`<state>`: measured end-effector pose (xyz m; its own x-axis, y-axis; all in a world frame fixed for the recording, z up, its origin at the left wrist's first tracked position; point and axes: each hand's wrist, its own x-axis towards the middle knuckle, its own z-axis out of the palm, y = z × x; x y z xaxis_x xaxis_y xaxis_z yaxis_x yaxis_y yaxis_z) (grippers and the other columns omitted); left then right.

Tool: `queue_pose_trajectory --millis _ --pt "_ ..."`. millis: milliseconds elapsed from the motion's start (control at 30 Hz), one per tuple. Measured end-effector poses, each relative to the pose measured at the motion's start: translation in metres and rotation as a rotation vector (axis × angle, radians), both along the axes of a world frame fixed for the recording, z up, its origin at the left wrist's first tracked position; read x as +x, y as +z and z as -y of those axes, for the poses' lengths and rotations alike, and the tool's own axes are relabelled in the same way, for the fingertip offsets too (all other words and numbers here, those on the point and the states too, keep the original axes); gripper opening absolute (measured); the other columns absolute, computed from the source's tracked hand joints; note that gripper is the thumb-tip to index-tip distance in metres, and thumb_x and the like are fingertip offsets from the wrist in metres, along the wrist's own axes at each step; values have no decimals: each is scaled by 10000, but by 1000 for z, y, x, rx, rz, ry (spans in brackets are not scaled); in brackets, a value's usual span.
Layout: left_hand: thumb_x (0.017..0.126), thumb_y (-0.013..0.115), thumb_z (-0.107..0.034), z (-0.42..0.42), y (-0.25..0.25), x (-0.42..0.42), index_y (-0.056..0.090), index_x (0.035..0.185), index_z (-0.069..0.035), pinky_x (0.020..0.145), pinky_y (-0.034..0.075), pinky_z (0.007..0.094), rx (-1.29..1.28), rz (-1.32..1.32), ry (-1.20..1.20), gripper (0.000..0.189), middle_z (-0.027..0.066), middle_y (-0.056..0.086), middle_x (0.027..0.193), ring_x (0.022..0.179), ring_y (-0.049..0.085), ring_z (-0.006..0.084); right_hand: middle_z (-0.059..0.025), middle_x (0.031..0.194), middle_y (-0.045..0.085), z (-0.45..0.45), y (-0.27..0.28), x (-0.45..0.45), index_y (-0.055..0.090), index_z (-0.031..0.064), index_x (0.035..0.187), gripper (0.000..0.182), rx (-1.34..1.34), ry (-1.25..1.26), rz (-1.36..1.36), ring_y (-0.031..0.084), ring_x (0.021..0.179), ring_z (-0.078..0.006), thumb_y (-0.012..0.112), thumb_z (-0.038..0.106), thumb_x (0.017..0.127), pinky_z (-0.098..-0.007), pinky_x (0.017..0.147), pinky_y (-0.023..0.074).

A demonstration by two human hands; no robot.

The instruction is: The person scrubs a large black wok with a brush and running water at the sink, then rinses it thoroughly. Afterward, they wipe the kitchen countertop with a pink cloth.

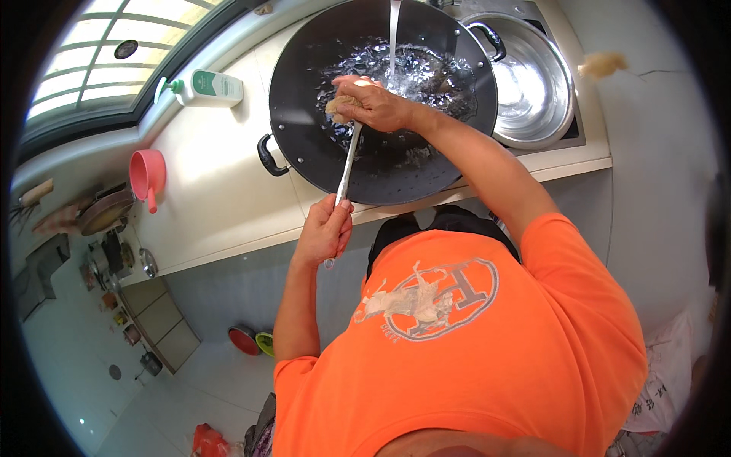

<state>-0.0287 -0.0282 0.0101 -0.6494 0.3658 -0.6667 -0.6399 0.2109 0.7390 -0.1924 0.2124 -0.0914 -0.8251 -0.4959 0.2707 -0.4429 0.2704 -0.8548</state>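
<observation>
My left hand (326, 231) is closed around the lower part of a long metal utensil handle (349, 163), whose ring end sticks out below the fist. Over the wok, my right hand (380, 104) pinches a tan scrubber (342, 108), perhaps loofah, against the upper part of that handle. The utensil's head is hidden by the hand and the rippling water. A large dark wok (400, 185) with two black side handles holds shallow water. Into it falls a stream of water (393, 34) from above; its outlet is out of view.
A shiny metal basin (531, 85) stands right of the wok. Left on the pale counter (211, 217) are a white pump bottle (211, 88) and a pink dipper (147, 171). A tan loofah-like piece (604, 64) hangs on the right wall. Basins (244, 340) rest on the floor.
</observation>
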Motion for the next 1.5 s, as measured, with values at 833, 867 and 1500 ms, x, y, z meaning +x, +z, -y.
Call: queue_pose_trajectory --millis 833,867,1500 --pt "1112 472 -235 -11 -16 11 494 957 -59 319 303 261 -97 -84 227 236 -13 399 585 360 369 86 -81 804 670 -37 -151 -28 706 45 855 129 -858 -504 596 656 772 -203 673 163 897 -378 727 530" --pt "1112 473 -234 -7 -17 16 496 958 -60 317 304 262 -88 -69 282 234 -13 396 585 358 367 88 -79 825 668 -5 -104 -22 691 9 911 111 -833 -435 863 647 764 -178 670 118 916 -338 718 525" --pt "1101 490 -199 -7 32 31 468 929 -67 327 296 259 112 -25 226 218 -18 375 571 375 366 81 -129 997 655 -36 -45 -30 695 88 966 184 574 -436 186 675 922 -345 601 243 938 -470 832 540"
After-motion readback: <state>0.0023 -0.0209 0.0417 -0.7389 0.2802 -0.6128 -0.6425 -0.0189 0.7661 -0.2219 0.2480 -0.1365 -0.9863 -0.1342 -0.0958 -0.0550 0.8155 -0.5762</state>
